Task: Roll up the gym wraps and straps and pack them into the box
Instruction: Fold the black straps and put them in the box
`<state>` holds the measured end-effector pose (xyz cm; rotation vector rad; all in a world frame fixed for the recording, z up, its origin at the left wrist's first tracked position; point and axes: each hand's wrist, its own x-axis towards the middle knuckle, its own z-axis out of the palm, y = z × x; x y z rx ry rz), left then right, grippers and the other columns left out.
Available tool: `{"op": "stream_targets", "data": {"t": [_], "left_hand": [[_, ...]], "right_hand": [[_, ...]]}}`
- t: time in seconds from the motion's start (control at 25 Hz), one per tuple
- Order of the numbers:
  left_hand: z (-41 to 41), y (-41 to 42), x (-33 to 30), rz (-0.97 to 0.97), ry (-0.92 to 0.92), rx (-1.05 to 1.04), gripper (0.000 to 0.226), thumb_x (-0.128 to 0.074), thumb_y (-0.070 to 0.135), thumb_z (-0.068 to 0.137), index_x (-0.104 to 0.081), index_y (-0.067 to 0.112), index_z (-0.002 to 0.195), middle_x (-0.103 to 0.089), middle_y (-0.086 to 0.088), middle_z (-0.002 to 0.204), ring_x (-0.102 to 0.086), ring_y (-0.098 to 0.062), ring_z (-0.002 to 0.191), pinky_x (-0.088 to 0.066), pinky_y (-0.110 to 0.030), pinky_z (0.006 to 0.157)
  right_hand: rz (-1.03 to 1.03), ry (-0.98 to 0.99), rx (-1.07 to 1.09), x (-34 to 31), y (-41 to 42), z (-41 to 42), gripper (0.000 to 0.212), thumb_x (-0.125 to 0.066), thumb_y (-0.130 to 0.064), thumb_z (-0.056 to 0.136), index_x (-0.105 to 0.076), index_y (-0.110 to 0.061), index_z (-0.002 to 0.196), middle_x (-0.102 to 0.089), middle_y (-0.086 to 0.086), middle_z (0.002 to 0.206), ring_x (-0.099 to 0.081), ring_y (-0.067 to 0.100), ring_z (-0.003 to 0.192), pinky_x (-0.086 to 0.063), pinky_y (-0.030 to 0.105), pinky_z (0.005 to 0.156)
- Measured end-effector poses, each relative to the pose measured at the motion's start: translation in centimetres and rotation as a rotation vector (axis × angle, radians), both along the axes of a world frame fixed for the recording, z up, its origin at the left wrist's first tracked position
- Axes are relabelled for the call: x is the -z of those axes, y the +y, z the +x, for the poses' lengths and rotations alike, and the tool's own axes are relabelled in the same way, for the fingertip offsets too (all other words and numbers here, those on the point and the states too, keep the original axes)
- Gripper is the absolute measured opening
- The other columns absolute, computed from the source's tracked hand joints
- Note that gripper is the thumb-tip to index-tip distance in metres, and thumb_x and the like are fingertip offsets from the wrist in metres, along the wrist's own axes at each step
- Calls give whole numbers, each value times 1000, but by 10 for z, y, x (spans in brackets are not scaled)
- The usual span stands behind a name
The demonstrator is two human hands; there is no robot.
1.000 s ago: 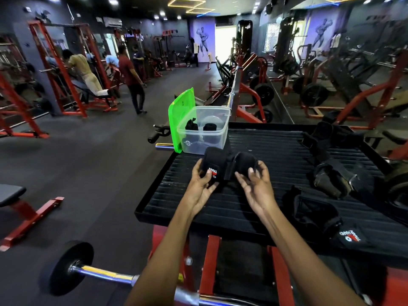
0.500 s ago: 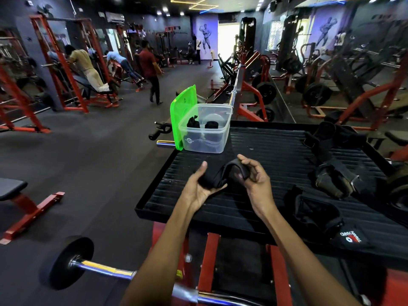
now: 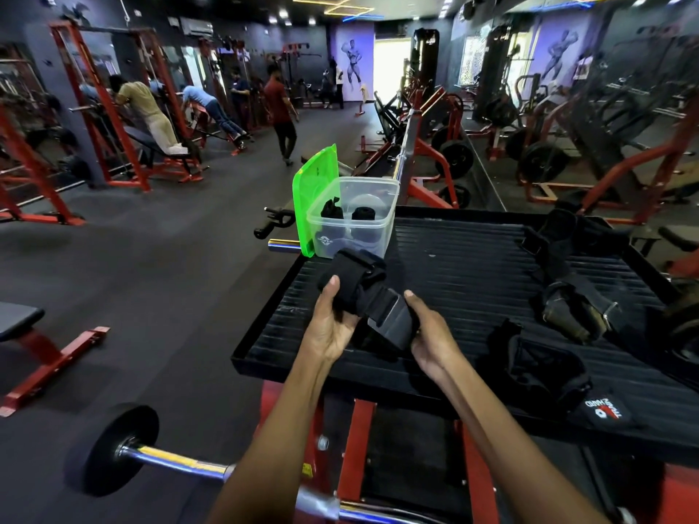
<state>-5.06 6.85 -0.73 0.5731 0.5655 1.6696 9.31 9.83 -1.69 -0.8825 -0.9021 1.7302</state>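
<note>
Nearest the camera ran a chrome barbell with a black plate at its left end, and beyond it the red frame under a black ribbed platform; both forearms reached forward over the platform's near edge. The left hand gripped the rolled end of a black wrap, thumb up over the roll; the right hand held the wrap's flat, stiffer tail, thumb on top and fingers curled beneath (so both hands were closed on the same wrap, which was held just above the platform). To the right, on the platform, lay a loose black strap with a red and white logo tag at its near end; farther back on that side lay a pile of straps, unrolled, some with tan leather showing. At the platform's far left corner stood a clear box, touching nothing but the platform and its green lid, which stood propped upright against the box's left side; inside the box sat at least two black rolls. Beyond, on the dark gym floor, stood red racks and benches, with several people among them, one walking away in a dark red shirt.
</note>
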Motion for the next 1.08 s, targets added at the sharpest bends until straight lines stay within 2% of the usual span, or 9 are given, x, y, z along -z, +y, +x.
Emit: {"op": "stream_targets", "data": {"t": [0.16,0.24,0.36,0.48,0.6,0.72,0.84,0.92,1.08], "left_hand": [[-4,1,3,31,-44,39,74,-90,39,49,-66,8,112,-69,-10,113,-66,-19,104,-53,-35,92],[-2,-1,-2,53,-2,53,50,-70,45,71,-69,12,109,-70,-9,112,-66,-20,103,-51,-36,94],[4,1,-2,-38,199,7,47,-38,44,90,-65,14,113,-68,-9,110,-63,-21,103,-46,-35,98],[5,10,7,-129,477,-212,22,-41,21,98,-57,21,113,-59,-8,112,-55,-21,105,-44,-35,98],[6,8,9,-114,709,-280,26,-41,22,99,-61,19,115,-62,2,115,-57,-14,111,-44,-23,96],[10,7,17,-129,907,-198,32,-57,46,87,-66,21,105,-59,1,114,-58,-23,114,-45,-38,101],[4,11,15,-167,669,-166,37,-56,24,91,-55,12,126,-59,-9,125,-55,-22,118,-39,-42,108],[1,10,13,-101,687,-68,47,-60,21,87,-47,8,130,-57,-12,127,-54,-21,116,-40,-36,106],[-2,4,15,-99,893,-77,67,-82,11,64,-46,28,118,-57,3,119,-57,-10,109,-47,-24,96]], "right_hand": [[-24,-138,-69,4,9,4,29,-62,-40,87,-55,-13,96,-67,5,100,-60,28,90,-52,39,76],[-73,1,-109,5,10,4,11,-55,-28,93,-49,-18,92,-62,3,104,-59,29,93,-57,47,70],[-87,225,-48,4,5,0,10,-52,-8,93,-50,-18,96,-62,3,93,-60,26,86,-58,43,60],[18,104,120,9,3,-6,34,-50,12,86,-54,-15,107,-61,3,96,-59,18,75,-54,32,56],[255,-157,371,16,5,-5,45,-50,17,83,-59,-22,104,-61,3,110,-62,21,96,-55,35,79],[488,-423,537,13,2,-4,50,-53,16,79,-60,-17,116,-56,-2,112,-57,16,109,-42,24,99],[533,-417,498,6,-7,-5,45,-57,11,80,-63,-25,106,-49,5,123,-50,1,114,-36,9,99],[507,-389,378,6,-9,-5,45,-55,11,82,-61,-33,92,-48,8,131,-38,-9,124,-27,1,98],[465,-223,283,7,-4,-1,44,-54,13,83,-59,-25,106,-60,-5,111,-55,3,109,-42,26,101]]}}
